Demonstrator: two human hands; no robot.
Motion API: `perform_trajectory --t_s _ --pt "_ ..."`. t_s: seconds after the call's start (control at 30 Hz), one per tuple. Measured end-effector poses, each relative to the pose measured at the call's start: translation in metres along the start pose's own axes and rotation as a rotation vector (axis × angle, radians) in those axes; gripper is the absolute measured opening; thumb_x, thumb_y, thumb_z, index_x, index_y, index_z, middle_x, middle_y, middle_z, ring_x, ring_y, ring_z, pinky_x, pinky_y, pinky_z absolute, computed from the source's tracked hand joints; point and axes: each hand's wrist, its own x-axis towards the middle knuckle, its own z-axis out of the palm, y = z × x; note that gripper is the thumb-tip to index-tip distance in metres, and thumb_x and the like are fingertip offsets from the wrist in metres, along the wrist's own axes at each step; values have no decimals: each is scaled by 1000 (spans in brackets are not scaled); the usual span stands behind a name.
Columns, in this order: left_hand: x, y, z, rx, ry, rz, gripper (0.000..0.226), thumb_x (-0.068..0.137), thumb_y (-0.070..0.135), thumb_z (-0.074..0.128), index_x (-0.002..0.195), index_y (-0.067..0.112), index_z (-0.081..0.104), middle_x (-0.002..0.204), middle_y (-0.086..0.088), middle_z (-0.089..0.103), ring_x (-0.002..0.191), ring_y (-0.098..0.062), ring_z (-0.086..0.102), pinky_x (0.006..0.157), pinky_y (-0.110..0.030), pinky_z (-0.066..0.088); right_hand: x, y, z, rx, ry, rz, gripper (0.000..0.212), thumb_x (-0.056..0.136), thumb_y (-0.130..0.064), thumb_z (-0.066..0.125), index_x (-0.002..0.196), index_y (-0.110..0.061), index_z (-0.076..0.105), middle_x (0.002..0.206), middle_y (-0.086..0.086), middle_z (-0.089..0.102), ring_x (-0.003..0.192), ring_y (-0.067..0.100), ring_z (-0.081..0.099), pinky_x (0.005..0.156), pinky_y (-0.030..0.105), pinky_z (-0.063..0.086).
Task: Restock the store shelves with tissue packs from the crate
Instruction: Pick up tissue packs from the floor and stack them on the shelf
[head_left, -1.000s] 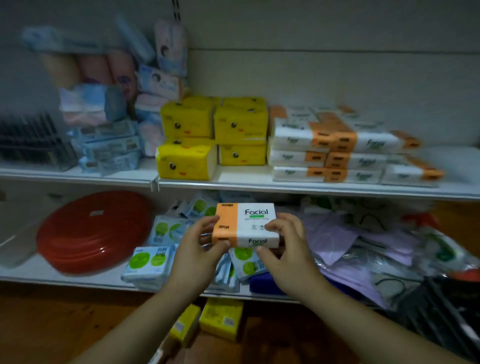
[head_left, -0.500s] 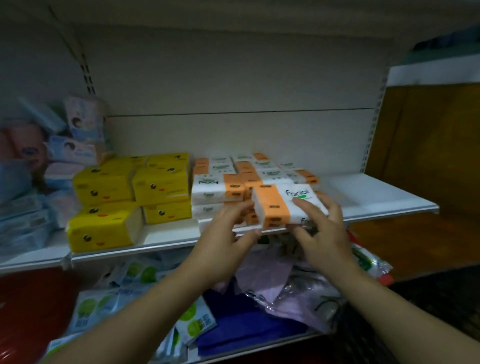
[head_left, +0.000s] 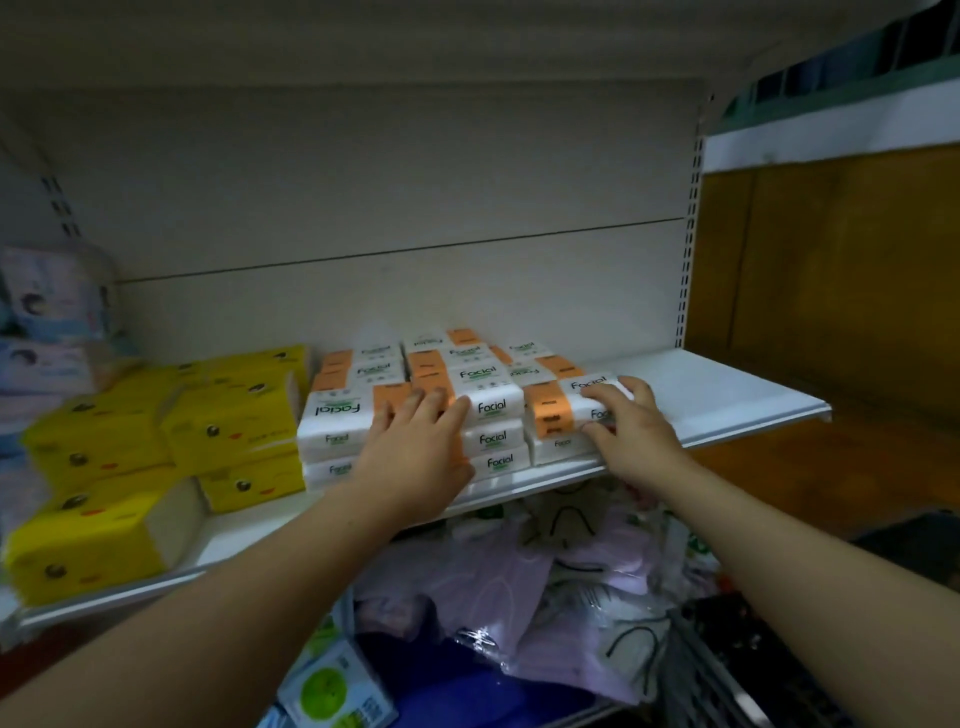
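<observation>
From the head view we judge the step in hand to be the setting-down. The orange-and-white Facial tissue pack (head_left: 563, 410) lies at the right end of the Facial stack (head_left: 491, 408) on the white shelf (head_left: 727, 395), on top of another pack of its kind. Our right hand (head_left: 631, 436) holds it, fingers curled over its top and thumb at its front face. Our left hand (head_left: 415, 447) grips nothing; its fingers lie straight against the front of the stack's middle column, steadying it. The yellow tissue packs (head_left: 228, 421) stand just left of the stack. We cannot pick out the crate for certain.

Next, we think, the pack wants a push back until its front is flush with the stack. Then both hands should let go and drop for another pack.

Half a second ago both hands carried this pack in front of the stack, clear of it. Now it rests on the stack's right end and the left hand has left it for the middle column.
</observation>
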Motion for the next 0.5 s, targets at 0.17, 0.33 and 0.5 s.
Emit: perform_trajectory --t_s 0.17,0.33,0.5 --pt "-6 -2 -1 -27 19 19 71 91 47 46 148 29 9 157 2 8 146 -19 1 118 -46 -2 13 -11 8 -109 -80 38 45 96 -28 42 137 -44 37 157 2 6 143 30 12 117 45 19" --pt "-43 -22 0 -109 139 79 67 90 44 49 148 28 18 157 3 14 145 -17 11 118 -41 6 -34 -52 5 4 188 -221 48 91 -19 53 137 -25 44 150 9 25 138 26 20 113 39 20" --pt "-113 -66 26 -207 121 67 64 72 43 45 126 10 56 130 -16 57 115 -35 58 94 -50 46 -113 -112 50 160 95 -613 38 80 -25 56 114 -10 62 121 12 53 114 19 41 100 22 29"
